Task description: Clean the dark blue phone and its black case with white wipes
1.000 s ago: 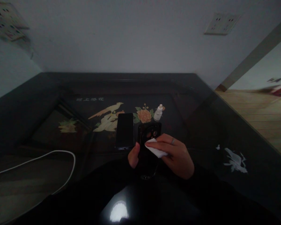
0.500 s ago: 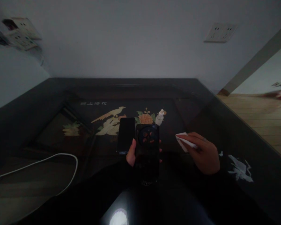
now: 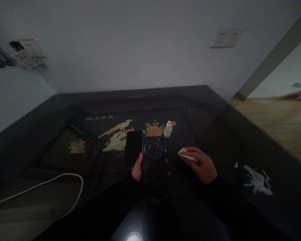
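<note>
A black smartphone [image 3: 154, 174] with a big round camera ring at its top is gripped by my left hand [image 3: 137, 168], thumb along one edge and fingertips showing at the other. Its back faces up toward me. To the right, apart from the phone, my right hand [image 3: 202, 164] pinches a folded white tissue [image 3: 187, 154] between thumb and fingers. Beyond the held phone a small white dropper bottle [image 3: 168, 129] stands upright. A second dark phone [image 3: 133, 147] lies flat on the table, just left of the held one.
The glossy black table [image 3: 200, 103] carries pictures of a bird and flowers. A white cable [image 3: 65, 174] loops at the left. Wall sockets [image 3: 227, 37] are at the upper right, more [image 3: 30, 55] at the upper left. Wooden floor [image 3: 266, 124] shows beyond the right edge.
My right hand with the tissue has come left, closer to the held phone. The held phone has tilted a little, so its camera ring shows more plainly. The view has shifted slightly.
</note>
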A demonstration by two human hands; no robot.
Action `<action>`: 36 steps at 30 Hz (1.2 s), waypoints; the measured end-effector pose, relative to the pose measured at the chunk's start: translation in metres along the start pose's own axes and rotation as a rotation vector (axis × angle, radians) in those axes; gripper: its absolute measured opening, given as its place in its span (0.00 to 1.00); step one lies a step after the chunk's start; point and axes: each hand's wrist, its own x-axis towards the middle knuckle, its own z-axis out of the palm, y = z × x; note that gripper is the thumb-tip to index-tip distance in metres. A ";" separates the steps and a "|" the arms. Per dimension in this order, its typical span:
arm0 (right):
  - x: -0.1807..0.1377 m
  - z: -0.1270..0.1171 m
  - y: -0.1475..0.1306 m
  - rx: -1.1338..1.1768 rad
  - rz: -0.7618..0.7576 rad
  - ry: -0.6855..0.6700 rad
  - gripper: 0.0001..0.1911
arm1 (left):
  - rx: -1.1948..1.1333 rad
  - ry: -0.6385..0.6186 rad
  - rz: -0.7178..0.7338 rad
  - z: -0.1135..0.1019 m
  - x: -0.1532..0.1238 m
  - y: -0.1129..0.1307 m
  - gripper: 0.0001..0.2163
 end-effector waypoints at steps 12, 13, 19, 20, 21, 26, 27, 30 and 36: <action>0.010 -0.054 0.022 -0.323 -0.229 0.203 0.26 | 0.367 0.044 0.080 0.030 -0.013 0.003 0.42; 0.010 -0.053 0.025 -0.339 -0.235 0.175 0.26 | 0.424 0.050 0.090 0.035 -0.011 0.008 0.40; 0.008 -0.037 0.032 -0.498 -0.202 -0.072 0.28 | 0.840 0.234 0.205 0.041 0.021 0.037 0.33; 0.009 -0.037 0.031 -0.545 -0.180 -0.122 0.27 | 0.918 0.290 0.201 0.039 0.029 0.041 0.34; 0.009 -0.038 0.030 -0.591 -0.155 -0.172 0.26 | 1.019 0.344 0.223 0.036 0.036 0.045 0.36; 0.012 -0.048 0.027 -0.693 -0.061 -0.281 0.23 | 1.668 0.476 0.252 0.031 0.066 0.050 0.37; 0.012 -0.048 0.027 -0.700 -0.048 -0.292 0.23 | 1.825 0.546 0.211 0.032 0.070 0.048 0.37; 0.011 -0.047 0.025 -0.710 -0.015 -0.326 0.22 | 2.097 0.673 0.117 0.037 0.081 0.039 0.35; 0.008 -0.040 0.020 -0.696 0.027 -0.369 0.24 | 2.313 0.730 -0.036 0.040 0.100 0.027 0.37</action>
